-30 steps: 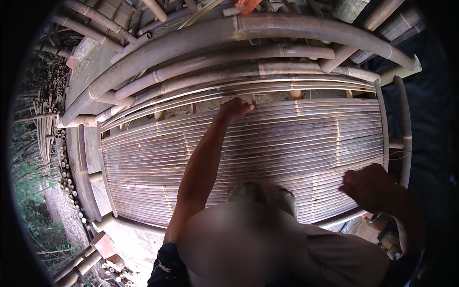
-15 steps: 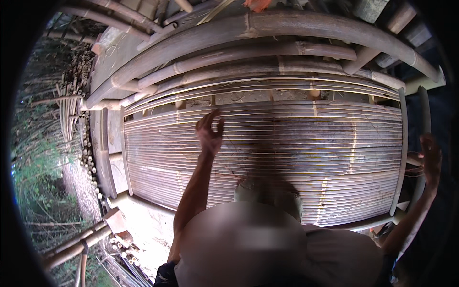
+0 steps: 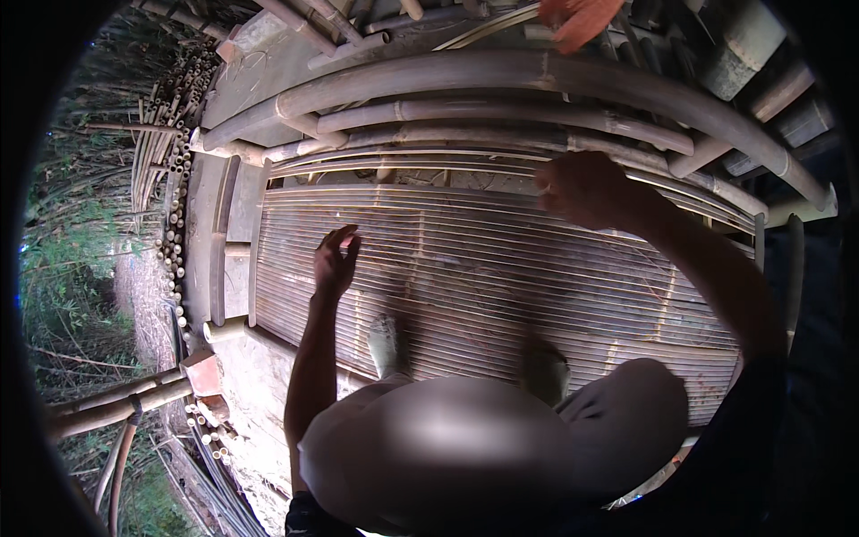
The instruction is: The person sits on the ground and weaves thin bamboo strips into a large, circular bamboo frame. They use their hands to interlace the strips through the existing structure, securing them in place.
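A bamboo platform of narrow parallel slats [image 3: 465, 268] lies beneath both hands. My left hand [image 3: 333, 267] hovers over its left part, fingers bent and apart from the thumb, with nothing visible in it. Over the far edge, my right hand [image 3: 582, 188] reaches across, dark and partly blurred. Its fingers are curled together, and whatever they hold, if anything, is hidden. A few loose thin strips [image 3: 447, 164] run along the far edge near that hand. My feet, in light shoes [image 3: 386, 345], rest on the slats.
Thick bamboo poles [image 3: 483, 70] form a rail beyond the platform. A blurred orange-red thing [image 3: 583, 20] shows at the top. Bamboo poles [image 3: 174, 228] are stacked at the left, near a brick-coloured block [image 3: 203, 373] and a rail. More thick poles [image 3: 752, 49] lie at the far right.
My right hand has swung from beyond the platform's right end to over its far edge. My left hand has shifted slightly left in view. The view itself has turned, showing more of my legs and shoes.
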A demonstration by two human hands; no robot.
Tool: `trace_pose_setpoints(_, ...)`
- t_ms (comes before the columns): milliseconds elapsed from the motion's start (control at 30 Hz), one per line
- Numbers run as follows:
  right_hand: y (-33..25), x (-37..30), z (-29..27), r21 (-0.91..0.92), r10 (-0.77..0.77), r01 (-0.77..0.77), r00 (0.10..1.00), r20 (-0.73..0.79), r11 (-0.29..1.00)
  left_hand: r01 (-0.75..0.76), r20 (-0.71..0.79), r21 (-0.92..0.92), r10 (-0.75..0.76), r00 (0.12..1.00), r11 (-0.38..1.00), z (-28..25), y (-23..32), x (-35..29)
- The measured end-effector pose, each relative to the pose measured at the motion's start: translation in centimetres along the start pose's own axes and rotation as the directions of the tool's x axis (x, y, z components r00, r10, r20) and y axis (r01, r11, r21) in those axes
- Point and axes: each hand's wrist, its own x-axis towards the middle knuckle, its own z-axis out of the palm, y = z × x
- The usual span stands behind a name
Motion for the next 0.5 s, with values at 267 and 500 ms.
trace_pose_setpoints(267,-5.1,13.6,10.6,0.065,0.186,-0.203,0.961,0.205,0.977,-0.226,0.25,0.139,0.187,0.95,0.964,9.8,0.7,8.2)
trace_pose_setpoints(500,-12.1,16.6,21.7,0.37,0.68,-0.577,0.676,-0.284,0.728,0.005,0.643,-0.132,0.082,0.762,0.991,14.1,-2.0,13.2)
